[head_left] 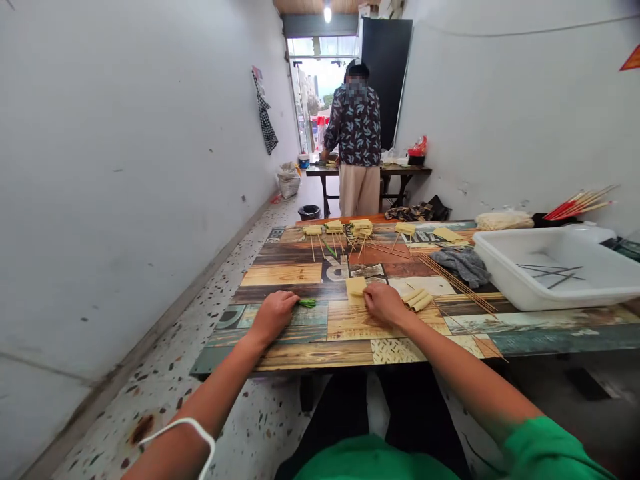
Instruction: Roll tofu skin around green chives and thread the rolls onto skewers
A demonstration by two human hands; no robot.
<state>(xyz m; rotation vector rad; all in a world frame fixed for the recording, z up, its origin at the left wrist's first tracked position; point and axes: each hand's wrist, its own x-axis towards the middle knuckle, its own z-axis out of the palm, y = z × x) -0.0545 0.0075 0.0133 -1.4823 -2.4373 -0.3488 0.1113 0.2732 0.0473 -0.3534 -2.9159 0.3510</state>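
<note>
My left hand (274, 316) rests low over the table with its fingers closed on a small bunch of cut green stalks (307, 303), whose ends stick out to the right. With its fingers pinched, my right hand (385, 304) grips the right edge of a pale yellow sheet that looks like tofu skin (355, 287). Just right of that hand lie several rolled sheets (418, 299). Farther back on the table are skewered yellow rolls (361, 229) with green filling, and a loose green stalk (330, 249) is near them.
Loose thin skewers (457, 283) lie right of centre beside a grey cloth (463, 265). A white tub (545, 300) with several dark sticks inside takes up the right side. A person (357, 127) stands at a far table (415, 171); a black bucket (309, 212) is on the floor.
</note>
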